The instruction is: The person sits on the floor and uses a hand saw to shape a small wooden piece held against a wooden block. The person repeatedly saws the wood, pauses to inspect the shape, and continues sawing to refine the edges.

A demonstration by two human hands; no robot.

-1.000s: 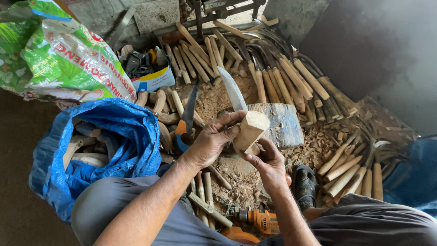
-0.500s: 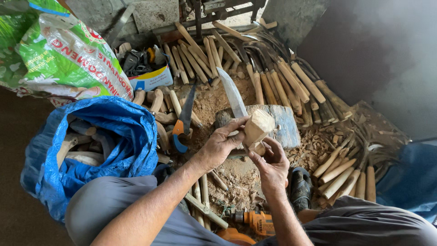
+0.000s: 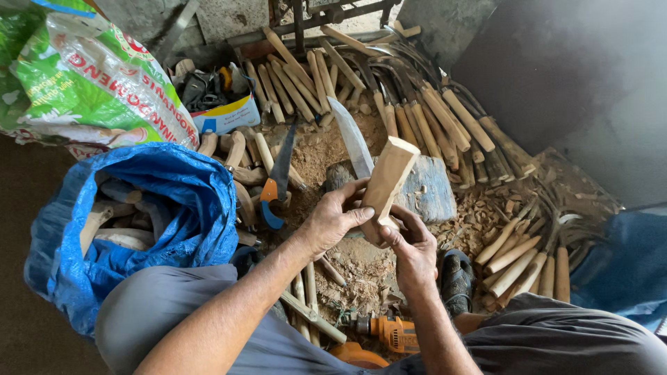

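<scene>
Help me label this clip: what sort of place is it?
Probably a small woodworking workshop for tool handles: rows of carved wooden handles, wood shavings on the ground, and a wooden block held in both hands.

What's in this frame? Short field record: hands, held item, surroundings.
left hand: left hand grips the lower part of the pale squared wooden block
right hand: right hand holds the same block at its base, thumb up against it
block pose: tilted, top end leaning right
blade: long grey steel blade rises behind the left hand; which hand holds it cannot be told
left side: blue plastic sack with wooden pieces inside
back: row of wooden-handled sickles
ground: wood shavings, orange power drill
</scene>
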